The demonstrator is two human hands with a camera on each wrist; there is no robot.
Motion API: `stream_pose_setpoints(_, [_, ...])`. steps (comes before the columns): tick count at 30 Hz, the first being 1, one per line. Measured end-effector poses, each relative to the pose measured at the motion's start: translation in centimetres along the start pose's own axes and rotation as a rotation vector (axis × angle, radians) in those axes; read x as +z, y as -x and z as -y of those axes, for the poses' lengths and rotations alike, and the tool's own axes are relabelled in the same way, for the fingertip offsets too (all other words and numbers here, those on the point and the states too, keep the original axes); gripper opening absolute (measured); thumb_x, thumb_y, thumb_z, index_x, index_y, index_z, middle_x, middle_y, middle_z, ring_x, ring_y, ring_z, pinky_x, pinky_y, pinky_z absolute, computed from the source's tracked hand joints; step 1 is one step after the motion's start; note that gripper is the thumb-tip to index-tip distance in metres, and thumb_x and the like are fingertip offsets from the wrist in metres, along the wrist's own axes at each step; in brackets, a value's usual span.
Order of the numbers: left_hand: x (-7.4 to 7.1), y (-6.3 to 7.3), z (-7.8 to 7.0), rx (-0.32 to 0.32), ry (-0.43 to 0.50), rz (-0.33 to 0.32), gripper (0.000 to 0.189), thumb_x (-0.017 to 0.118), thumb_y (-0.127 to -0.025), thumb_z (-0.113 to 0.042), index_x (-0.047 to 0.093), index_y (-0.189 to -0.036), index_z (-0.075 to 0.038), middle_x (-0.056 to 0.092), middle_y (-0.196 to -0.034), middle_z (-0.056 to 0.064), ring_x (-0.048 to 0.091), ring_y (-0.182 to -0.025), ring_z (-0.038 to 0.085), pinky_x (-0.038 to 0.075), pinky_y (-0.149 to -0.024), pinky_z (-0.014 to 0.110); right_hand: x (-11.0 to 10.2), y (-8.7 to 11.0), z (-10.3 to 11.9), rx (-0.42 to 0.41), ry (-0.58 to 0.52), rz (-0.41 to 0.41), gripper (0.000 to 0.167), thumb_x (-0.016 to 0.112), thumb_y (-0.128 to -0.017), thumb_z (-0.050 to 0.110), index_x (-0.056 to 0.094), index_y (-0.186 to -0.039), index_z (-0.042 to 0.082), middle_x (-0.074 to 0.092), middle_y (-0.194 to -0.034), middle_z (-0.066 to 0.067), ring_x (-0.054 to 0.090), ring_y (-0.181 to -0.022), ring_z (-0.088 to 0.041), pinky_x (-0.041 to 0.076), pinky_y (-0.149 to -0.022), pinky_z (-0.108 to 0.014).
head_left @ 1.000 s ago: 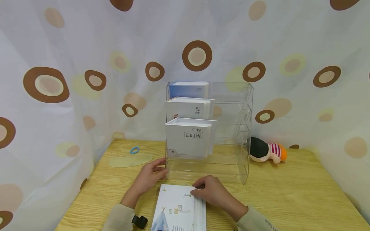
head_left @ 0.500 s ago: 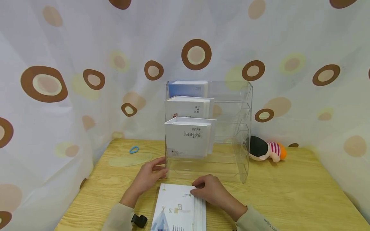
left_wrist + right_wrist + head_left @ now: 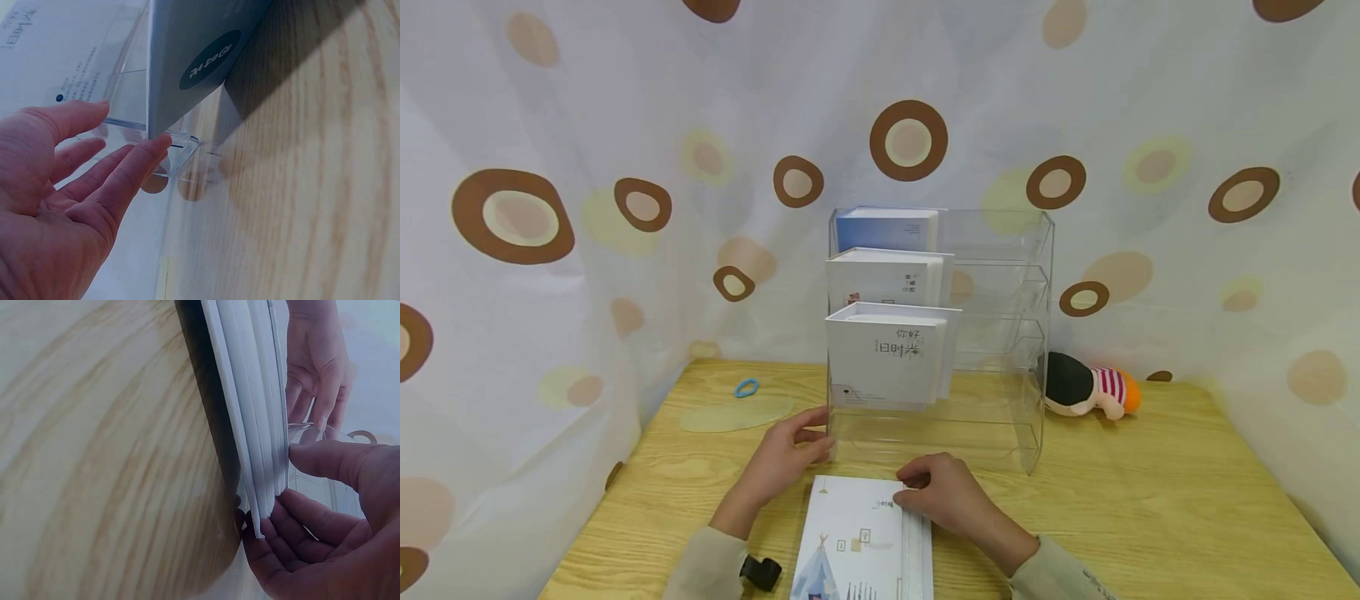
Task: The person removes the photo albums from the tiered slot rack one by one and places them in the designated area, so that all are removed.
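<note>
A white book (image 3: 857, 542) with a blue tent on its cover is in front of a clear tiered rack (image 3: 1000, 435). At the book's far right corner, my right hand (image 3: 951, 496) pinches it, thumb on the cover and fingers under the edge; thick page edges show in the right wrist view. The book's underside (image 3: 200, 56), with a dark oval mark, shows over the table in the left wrist view. My left hand (image 3: 782, 454) is at the rack's lower left corner, fingers loosely extended, fingertips right at its edge. Three books stand in the rack, including a white front one (image 3: 883, 362).
Right of the rack lies a doll (image 3: 1090, 385) with a striped top. A blue ring (image 3: 747, 387) and a pale yellowish oval mat (image 3: 737, 414) lie at the back left of the wooden table (image 3: 1150, 500). A patterned curtain (image 3: 737, 83) hangs behind.
The whole scene has shifted very slightly upward and left in the head view. Both hands and the book keep the same places relative to the rack.
</note>
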State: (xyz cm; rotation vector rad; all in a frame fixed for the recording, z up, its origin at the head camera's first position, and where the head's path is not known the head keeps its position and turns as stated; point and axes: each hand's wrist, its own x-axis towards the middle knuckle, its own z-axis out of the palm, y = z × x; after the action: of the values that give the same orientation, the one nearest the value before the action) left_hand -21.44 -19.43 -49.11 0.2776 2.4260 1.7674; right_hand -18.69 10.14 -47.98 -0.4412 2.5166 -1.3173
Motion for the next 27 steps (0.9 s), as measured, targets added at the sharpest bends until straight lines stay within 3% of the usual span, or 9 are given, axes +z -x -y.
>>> stream_pose_setpoints(15, [0.1,0.0,0.1,-0.007,-0.003,-0.014,0.059,0.071,-0.11,-0.01,0.051,-0.165,0.002,0.058,-0.161,0.029,0.071,-0.133,0.041,0.071,-0.097,0.038,-0.5,-0.1,0.7,0.04,-0.072,-0.074,0.032,0.089,-0.094,0.014,0.082,-0.121,-0.001,0.082,-0.107,-0.006,0.073,-0.096,-0.015,0.066,-0.082,-0.031])
stream_pose_setpoints(21, [0.0,-0.1,0.1,0.004,0.009,0.001,0.06,0.072,-0.111,-0.012,0.05,-0.165,0.002,0.057,-0.162,0.029,0.07,-0.134,0.041,0.071,-0.098,0.038,-3.2,-0.7,2.1,0.033,-0.114,-0.127,0.036,0.088,-0.098,0.017,0.08,-0.128,-0.002,0.082,-0.12,-0.013,0.076,-0.104,-0.018,0.068,-0.09,-0.036])
stream_pose_setpoints(27, [0.2,0.0,0.0,0.007,-0.001,-0.015,0.059,0.072,-0.11,-0.009,0.052,-0.164,0.002,0.059,-0.16,0.03,0.071,-0.132,0.041,0.072,-0.096,0.038,-6.3,-1.0,4.3,0.008,-0.089,-0.193,0.038,0.085,-0.101,0.022,0.078,-0.133,0.002,0.081,-0.127,-0.013,0.076,-0.113,-0.023,0.066,-0.095,-0.035])
